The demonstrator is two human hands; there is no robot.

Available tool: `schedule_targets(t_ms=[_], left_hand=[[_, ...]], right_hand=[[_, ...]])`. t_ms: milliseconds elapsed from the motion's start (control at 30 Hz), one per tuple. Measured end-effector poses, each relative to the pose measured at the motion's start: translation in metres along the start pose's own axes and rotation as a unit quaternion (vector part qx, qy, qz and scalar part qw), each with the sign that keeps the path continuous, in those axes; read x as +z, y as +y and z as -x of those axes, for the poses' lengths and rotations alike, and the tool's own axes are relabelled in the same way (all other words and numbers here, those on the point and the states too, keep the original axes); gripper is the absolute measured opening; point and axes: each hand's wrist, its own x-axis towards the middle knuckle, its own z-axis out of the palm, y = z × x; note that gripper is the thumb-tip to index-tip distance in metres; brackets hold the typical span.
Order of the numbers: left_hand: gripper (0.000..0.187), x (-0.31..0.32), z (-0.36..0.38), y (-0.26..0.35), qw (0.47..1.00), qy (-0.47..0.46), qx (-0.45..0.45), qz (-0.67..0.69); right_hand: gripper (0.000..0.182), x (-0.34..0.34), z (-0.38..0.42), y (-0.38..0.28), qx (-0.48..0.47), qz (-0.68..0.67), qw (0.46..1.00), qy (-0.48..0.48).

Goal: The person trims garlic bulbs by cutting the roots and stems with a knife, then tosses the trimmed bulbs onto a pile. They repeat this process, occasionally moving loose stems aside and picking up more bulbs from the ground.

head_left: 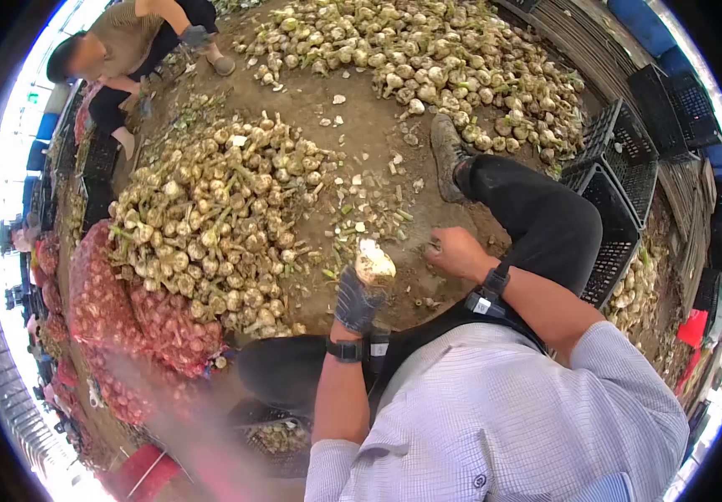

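Note:
My left hand [359, 303], in a dark grey glove, is wrapped round a garlic bulb [375, 266]. The bulb's upper part shows bright white and its lower part is yellowish. A short way to the right, apart from the bulb, my bare right hand [460, 253] is closed with its knuckles upward. Whatever its fingers may hold is hidden or too small to name. Stem cuttings and bits of white skin [369, 213] litter the soil just beyond both hands. Left of my gloved hand lies a heap of garlic bulbs with stems [210, 217].
A wider garlic pile [428, 50] spreads across the back. Black plastic crates [599, 226] stand beside my right leg. Red mesh sacks [139, 309] of garlic lean at the left. Another person [131, 42] crouches at the far left, wearing a glove.

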Motion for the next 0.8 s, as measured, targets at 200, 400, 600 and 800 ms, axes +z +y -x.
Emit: schedule_targets(t_ms=[200, 400, 600, 800], left_hand=[[0.049, 0.018, -0.024, 0.041, 0.975, -0.049, -0.027, -0.215], [0.076, 0.010, -0.053, 0.016, 0.984, -0.116, -0.072, -0.116], [0.070, -0.039, -0.129, -0.078, 0.919, 0.065, -0.362, -0.144], [0.075, -0.118, -0.160, -0.259, 0.824, 0.036, -0.559, -0.086]], right_hand=[[0.045, -0.006, -0.002, -0.052, 0.025, -0.303, 0.953, -0.021], [0.050, 0.023, -0.047, -0.001, 0.099, -0.445, 0.889, 0.034], [0.053, -0.102, -0.105, 0.015, 0.141, -0.652, 0.707, 0.235], [0.037, -0.058, -0.106, 0.010, 0.213, -0.501, 0.835, 0.073]])
